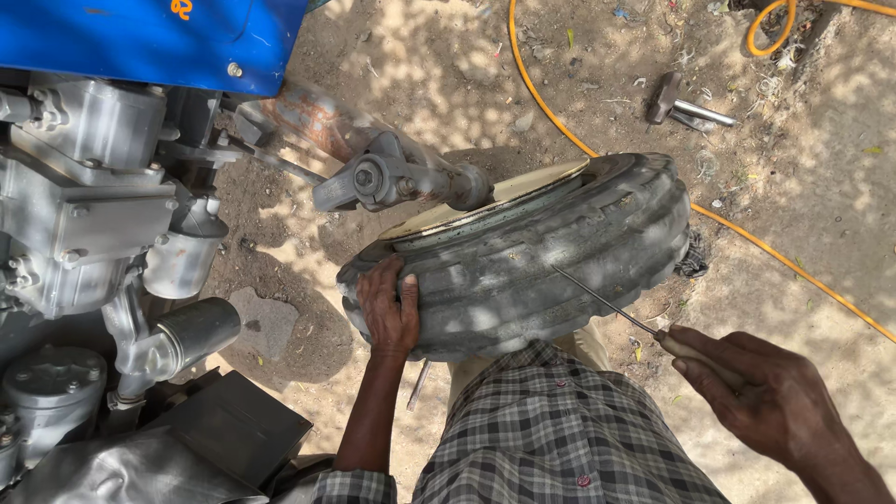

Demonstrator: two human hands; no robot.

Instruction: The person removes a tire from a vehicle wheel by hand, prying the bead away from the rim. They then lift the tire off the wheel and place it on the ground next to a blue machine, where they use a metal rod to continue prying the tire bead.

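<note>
1. Head view: the ribbed tyre (532,261) sits at centre on a pale rim (523,191), with the grey engine (84,215) at nine o'clock.
2. Left hand (390,313) lies on the tread with its fingers spread flat.
3. Right hand (761,397), at four o'clock, grasps a thin screwdriver (607,303), whose tip touches the tread.

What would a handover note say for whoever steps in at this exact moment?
Left hand: flat on the tyre tread, steadying it. Right hand: gripping a thin pointed tool by its handle, tip on the tread. Tyre is on its cream rim, at the tractor's axle hub. A hammer and yellow hose lie on the dirt beyond. Progress on the tread cannot be judged.
</note>
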